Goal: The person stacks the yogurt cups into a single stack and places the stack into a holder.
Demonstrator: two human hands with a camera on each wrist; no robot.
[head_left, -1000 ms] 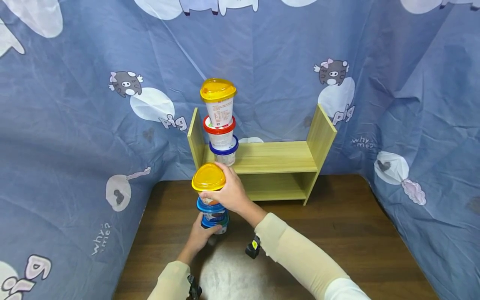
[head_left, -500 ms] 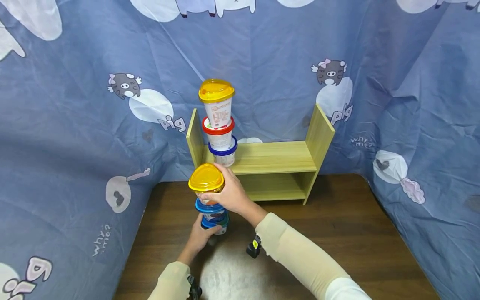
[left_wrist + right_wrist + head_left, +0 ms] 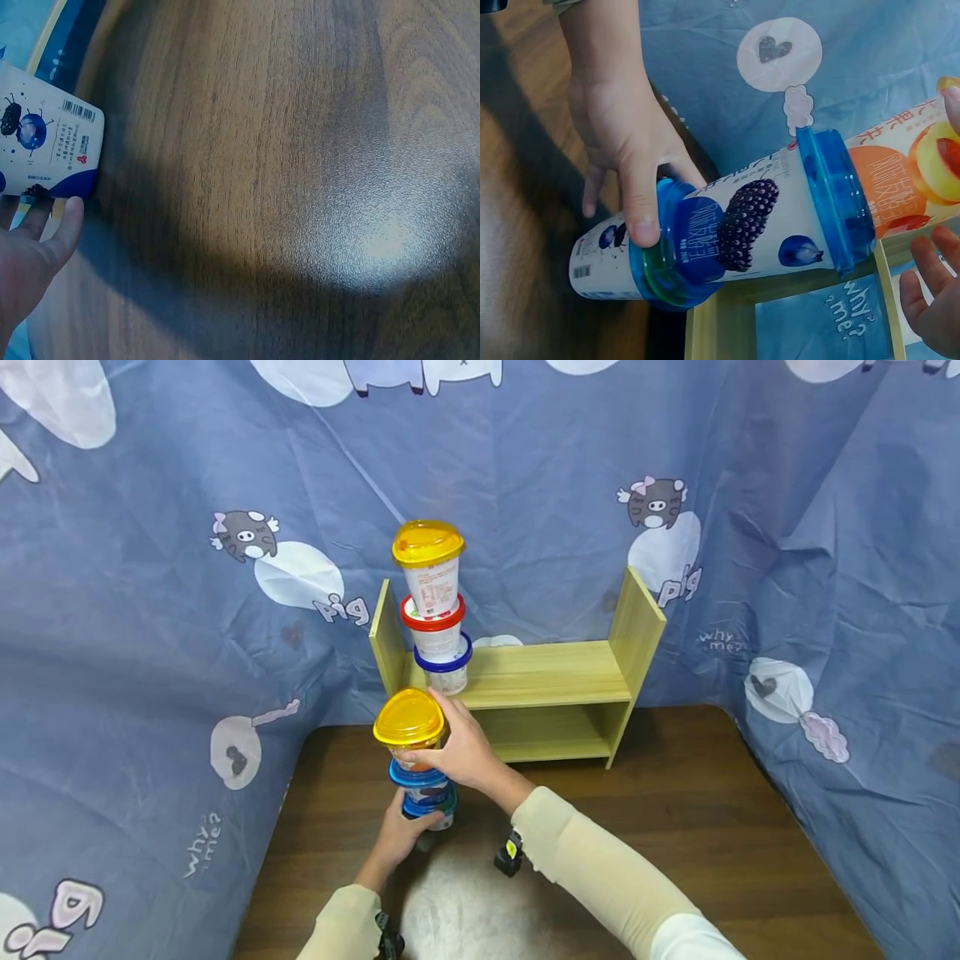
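Observation:
A stack of three paper cups with plastic lids stands on the table in front of the shelf. Its bottom cup [image 3: 52, 135] has a blue lid and printed berries. The middle cup [image 3: 769, 217], also blue-lidded, carries a blackberry picture. On top is a cup with a yellow lid [image 3: 408, 718] and a peach print. My left hand [image 3: 396, 831] grips the bottom cup near its lid, thumb in front. The fingers and thumb of my right hand [image 3: 465, 747] curl round the yellow-lidded cup, partly hiding its side. In the right wrist view the stack lies sideways across the frame.
Behind is a low wooden shelf [image 3: 555, 672] with two levels. At its left end stands a second stack: a dark-blue-lidded cup [image 3: 446, 679], a red-lidded cup [image 3: 438, 639] and a tall yellow-lidded cup [image 3: 433, 581]. A blue patterned curtain [image 3: 525, 543] surrounds the brown table [image 3: 712, 827].
The yellow-lidded cup and my right hand have shifted slightly left over the blue-lidded cups. My left hand keeps its grip on the bottom cup. The head view has drifted a little.

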